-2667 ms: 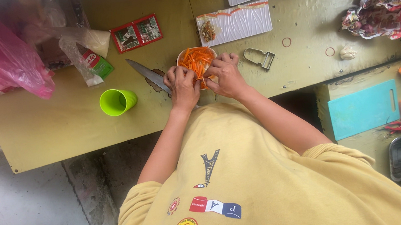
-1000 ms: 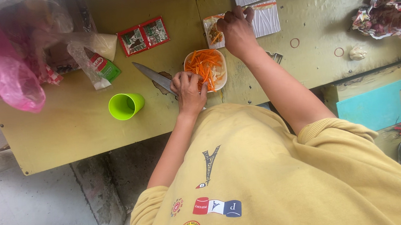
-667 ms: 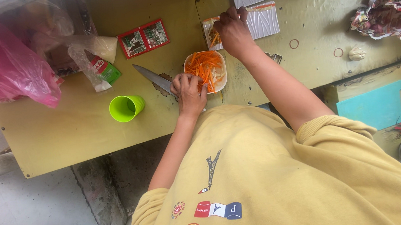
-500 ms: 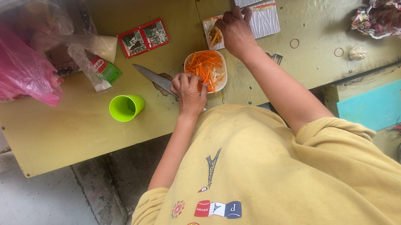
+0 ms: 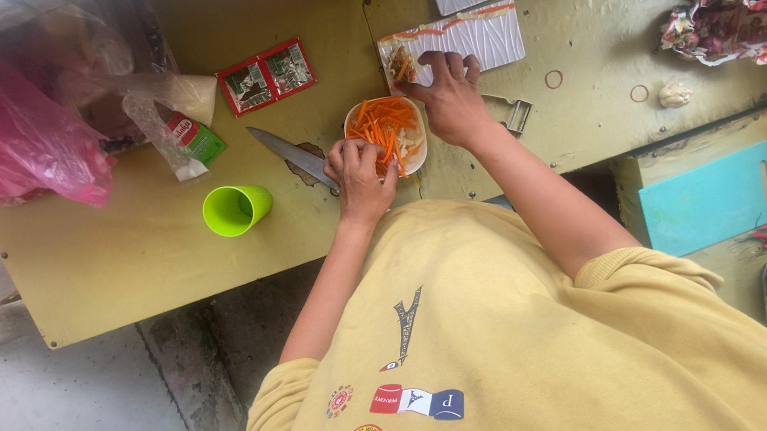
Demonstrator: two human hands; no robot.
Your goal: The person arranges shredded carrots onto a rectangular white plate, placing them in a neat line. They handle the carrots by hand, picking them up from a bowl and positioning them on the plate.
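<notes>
Left grip (image 5: 361, 168) curled at the near rim of a small round bowl (image 5: 415, 149), fingertips bent in over shredded carrot (image 5: 378, 125), seemingly pinching a few strands, though hard to tell for sure. Right grip (image 5: 452, 97) spread loosely open just beyond the bowl, fingers splayed and reaching onto a flat white ribbed tray (image 5: 488, 35), empty as far as can be seen. On the tray's left end, a small heap of brownish-orange food (image 5: 401, 64) just beside the right fingertips. Bowl resting on the yellow-green counter (image 5: 120, 265) near its front edge, between the two grips. Just left of the bowl, a kitchen knife (image 5: 290, 156) lying flat, blade angled away to the upper left, handle hidden under the left grip. Further left, a bright green cup (image 5: 236, 209) standing upright, well apart from the knife. Beyond the knife, two red and green sachets (image 5: 266, 75) side by side. At the far left, a pink plastic bag (image 5: 5, 143) and a clear bag with a small packet (image 5: 187, 137). To the right of the right grip, a metal peeler (image 5: 517, 116), then two rubber bands (image 5: 554, 80). On a lower surface at right, a teal cutting board (image 5: 709, 200).
</notes>
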